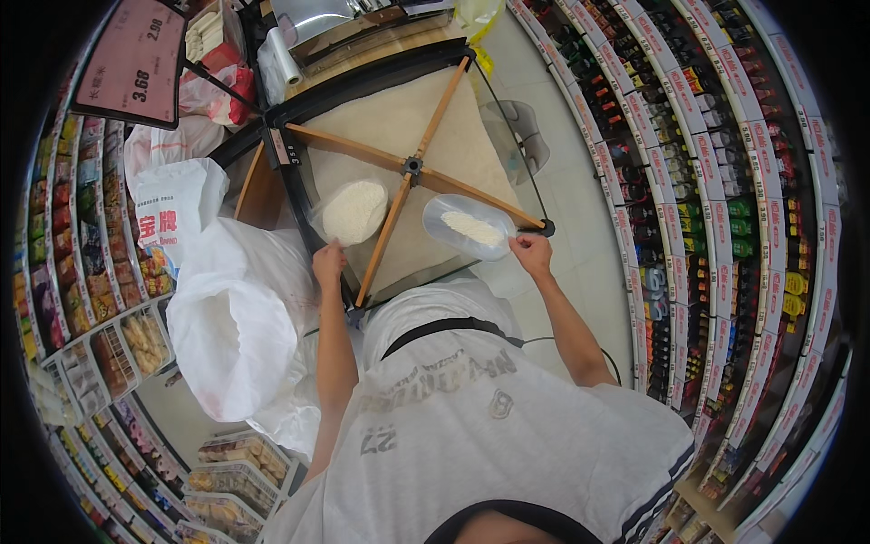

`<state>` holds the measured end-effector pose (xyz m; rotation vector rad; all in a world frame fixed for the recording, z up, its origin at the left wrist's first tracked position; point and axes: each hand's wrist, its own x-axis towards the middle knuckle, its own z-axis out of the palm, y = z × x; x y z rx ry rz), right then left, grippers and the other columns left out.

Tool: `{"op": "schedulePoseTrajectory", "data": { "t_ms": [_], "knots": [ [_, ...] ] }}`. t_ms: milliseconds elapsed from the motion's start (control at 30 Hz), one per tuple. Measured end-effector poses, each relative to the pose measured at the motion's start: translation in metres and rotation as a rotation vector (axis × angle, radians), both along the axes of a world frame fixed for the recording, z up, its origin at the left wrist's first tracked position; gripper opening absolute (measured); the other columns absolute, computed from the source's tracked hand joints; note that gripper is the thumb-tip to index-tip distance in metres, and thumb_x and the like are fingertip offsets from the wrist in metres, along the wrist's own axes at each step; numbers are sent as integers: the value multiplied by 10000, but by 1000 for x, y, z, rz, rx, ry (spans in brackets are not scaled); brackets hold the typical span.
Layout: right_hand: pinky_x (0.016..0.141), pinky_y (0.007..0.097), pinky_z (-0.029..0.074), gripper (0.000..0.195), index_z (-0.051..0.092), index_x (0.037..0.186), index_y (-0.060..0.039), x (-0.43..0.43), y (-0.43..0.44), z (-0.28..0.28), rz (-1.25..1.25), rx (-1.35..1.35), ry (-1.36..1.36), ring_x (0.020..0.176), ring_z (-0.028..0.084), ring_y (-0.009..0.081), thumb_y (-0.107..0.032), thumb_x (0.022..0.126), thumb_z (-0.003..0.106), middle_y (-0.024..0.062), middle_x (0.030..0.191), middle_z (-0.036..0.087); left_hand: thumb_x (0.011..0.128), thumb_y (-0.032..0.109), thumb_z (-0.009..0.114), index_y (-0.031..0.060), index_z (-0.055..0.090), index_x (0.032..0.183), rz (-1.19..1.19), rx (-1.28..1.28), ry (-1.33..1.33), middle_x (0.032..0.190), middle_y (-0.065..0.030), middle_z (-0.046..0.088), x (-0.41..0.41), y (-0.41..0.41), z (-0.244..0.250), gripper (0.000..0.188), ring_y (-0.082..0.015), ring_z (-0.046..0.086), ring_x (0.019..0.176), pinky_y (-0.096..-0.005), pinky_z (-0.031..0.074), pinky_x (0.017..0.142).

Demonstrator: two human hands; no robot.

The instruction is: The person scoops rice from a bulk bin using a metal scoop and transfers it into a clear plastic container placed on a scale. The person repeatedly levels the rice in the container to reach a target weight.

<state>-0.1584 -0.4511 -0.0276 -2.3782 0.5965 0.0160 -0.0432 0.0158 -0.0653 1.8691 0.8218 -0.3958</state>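
Note:
My left hand (329, 262) grips the near edge of a clear plastic vessel (315, 216) that holds a mound of white rice (355, 212). Whether that vessel is a scoop or a bag, I cannot tell. A clear plastic scoop (435, 221) is held at its right end by my right hand (532, 255), with a smaller heap of rice (474, 229) inside. Both are above a large square bin filled with pale rice (367, 122). A wooden cross divider (387, 241) with a dark central hub spans the bin.
A white woven sack (238, 340) with its mouth gaping stands on the left, beside another printed sack (180, 183). A price sign (132, 64) overhangs the bin's far left corner. Shelves of bottles (714, 204) line the right; packaged goods (88, 224) fill shelves at left.

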Motion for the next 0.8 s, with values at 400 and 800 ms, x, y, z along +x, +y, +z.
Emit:
{"op": "schedulePoseTrajectory", "data": {
  "t_ms": [400,800],
  "knots": [
    [584,405,503,291,748,748,-91,116,103,145,348,-299,1,643,665,314,-381,739,723,108,661,675,884,567,519,49,738,781,-276,216,250,713,-110,704,15,0,53,572,-267,708,705,-394,525,740],
    [643,417,546,289,723,801,-45,183,244,216,704,-674,153,747,701,326,-331,761,715,166,776,699,821,355,551,-24,702,891,-309,251,44,949,-257,695,2,20,30,413,-449,656,912,-509,515,793]
  ]
}}
